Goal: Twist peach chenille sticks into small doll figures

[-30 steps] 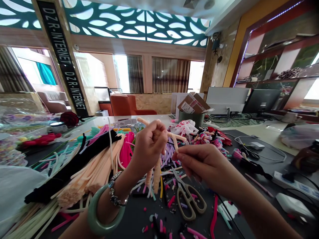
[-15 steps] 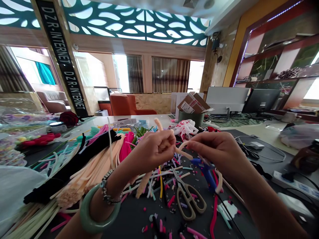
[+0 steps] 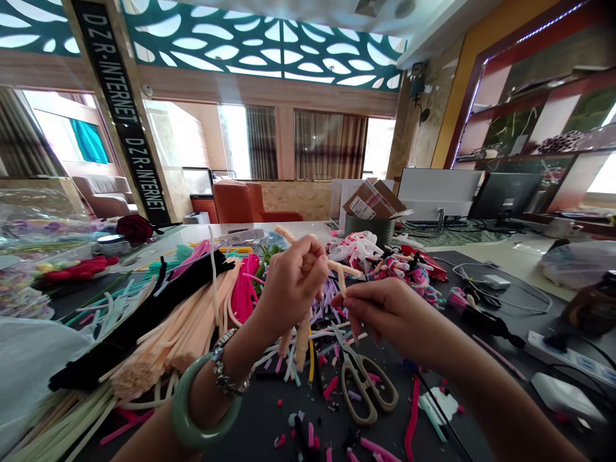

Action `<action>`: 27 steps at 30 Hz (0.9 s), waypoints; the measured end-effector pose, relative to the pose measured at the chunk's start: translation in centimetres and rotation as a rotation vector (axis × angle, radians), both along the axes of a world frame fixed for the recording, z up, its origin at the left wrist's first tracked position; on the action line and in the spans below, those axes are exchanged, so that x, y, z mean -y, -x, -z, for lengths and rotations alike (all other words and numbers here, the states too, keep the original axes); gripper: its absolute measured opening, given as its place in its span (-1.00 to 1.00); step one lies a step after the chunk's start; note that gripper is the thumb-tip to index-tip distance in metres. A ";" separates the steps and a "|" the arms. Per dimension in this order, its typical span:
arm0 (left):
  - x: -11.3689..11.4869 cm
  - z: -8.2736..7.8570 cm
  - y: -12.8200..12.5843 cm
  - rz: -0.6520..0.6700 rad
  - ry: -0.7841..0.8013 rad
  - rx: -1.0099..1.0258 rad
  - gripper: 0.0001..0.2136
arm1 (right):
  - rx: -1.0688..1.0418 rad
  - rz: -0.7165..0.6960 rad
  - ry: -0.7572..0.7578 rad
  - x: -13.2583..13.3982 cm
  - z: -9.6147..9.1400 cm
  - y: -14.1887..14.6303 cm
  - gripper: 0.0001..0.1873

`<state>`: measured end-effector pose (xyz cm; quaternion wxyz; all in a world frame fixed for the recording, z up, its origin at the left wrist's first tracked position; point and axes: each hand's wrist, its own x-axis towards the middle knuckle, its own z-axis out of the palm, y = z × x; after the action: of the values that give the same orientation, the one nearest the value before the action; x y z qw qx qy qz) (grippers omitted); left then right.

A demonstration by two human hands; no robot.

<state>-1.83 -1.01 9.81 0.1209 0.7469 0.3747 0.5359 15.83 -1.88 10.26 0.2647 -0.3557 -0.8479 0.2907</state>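
Observation:
My left hand (image 3: 299, 276) is closed around several peach pipe cleaners (image 3: 302, 340), whose ends stick out above, below and to the right of the fist. Thumb and fingers of my right hand (image 3: 382, 311) pinch the lower end of a peach strand (image 3: 342, 279) that bends down beside the left fist. Below the hands, scissors (image 3: 355, 362) lie partly spread on the dark table. Only a blue bit of the glue gun (image 3: 410, 366) shows under my right wrist. To the left lies a thick bundle of peach pipe cleaners (image 3: 178, 314).
A black pipe cleaner bundle (image 3: 139, 330) and a bright pink one (image 3: 244, 282) lie at the left. Coloured offcuts litter the dark table (image 3: 260, 423). Behind stand a cardboard box (image 3: 373, 200) in a green bin and monitors (image 3: 439, 189). A power strip (image 3: 568, 359) lies right.
My left fist has turned more upright. My right hand has moved left and slightly down, and the pinched strand now points downward. The glue gun has become mostly covered by my right hand and arm.

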 end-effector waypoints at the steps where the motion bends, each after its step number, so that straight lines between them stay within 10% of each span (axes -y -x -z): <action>1: 0.0 0.0 -0.1 0.080 0.067 0.067 -0.87 | -0.016 -0.033 0.053 -0.5 0.2 0.0 -0.64; 9: -0.2 -0.4 0.4 0.480 0.474 0.145 -0.89 | -0.122 0.035 0.045 -2.8 0.5 -0.8 -0.70; 22: -0.3 -0.1 0.0 -0.252 0.060 -0.268 -0.87 | -0.076 0.184 -0.238 -0.1 -0.1 0.0 -0.70; 27: -0.9 0.5 0.0 -0.136 0.148 -0.022 -0.87 | -0.042 0.105 -0.183 -0.2 0.6 0.9 -0.66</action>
<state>-1.81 -0.11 9.27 0.1348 0.7145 0.4645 0.5056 14.98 -1.68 9.69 0.3288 -0.3678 -0.8453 0.2050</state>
